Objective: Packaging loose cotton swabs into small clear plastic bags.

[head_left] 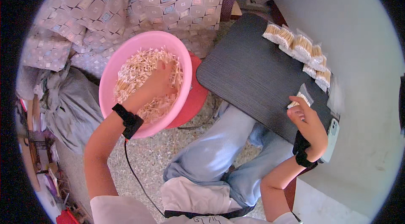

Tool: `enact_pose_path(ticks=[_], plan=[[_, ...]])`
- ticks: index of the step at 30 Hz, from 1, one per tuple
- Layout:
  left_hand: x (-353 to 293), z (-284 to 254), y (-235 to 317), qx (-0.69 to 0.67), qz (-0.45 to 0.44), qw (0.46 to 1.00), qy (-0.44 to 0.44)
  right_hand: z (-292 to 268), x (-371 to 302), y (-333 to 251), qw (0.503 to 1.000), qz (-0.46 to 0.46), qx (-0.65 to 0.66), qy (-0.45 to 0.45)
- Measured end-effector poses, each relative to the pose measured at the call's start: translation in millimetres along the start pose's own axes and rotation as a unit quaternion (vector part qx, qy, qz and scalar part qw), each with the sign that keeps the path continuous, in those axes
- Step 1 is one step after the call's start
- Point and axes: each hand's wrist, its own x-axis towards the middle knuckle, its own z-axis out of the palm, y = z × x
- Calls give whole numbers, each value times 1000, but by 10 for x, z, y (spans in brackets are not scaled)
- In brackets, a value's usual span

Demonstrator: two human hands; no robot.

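Observation:
A pink basin (104, 93) on the left holds a heap of loose cotton swabs (137, 70) with white tips and pale sticks. My left hand (159, 81) reaches down into the heap, its thumb apart from the fingers; the fingertips are partly hidden among the swabs. Over the right part of the black table (249, 59), my right hand (304, 116) grips a small clear plastic bag of cotton swabs (303, 97) between thumb and fingers. Several filled bags of cotton swabs (301, 47) lie in a row along the table's far right edge.
The basin rests on a red stool (196, 93). A phone (332, 137) lies at the table's right edge, near a pale wall (367, 97). Patterned cushions (177, 0) stand behind the basin. A grey bag (71, 101) sits to its left. A black cable (133, 173) crosses the floor.

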Motion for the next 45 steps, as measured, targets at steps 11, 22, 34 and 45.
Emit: enact_pose_path(ticks=[11, 22, 34, 45], plan=[[61, 163, -214, -42, 60, 997, -30, 50, 48, -35, 1000, -5, -12, -18], [4, -191, -40, -11, -2, 1000, 3, 27, 21, -20, 1000, 5, -17, -9], [11, 26, -3, -62, 61, 995, -54, 16, 14, -47, 1000, 11, -15, -21], [-56, -243, -17, 75, 59, 994, 62, 6, -4, 63, 1000, -13, -9, 8]])
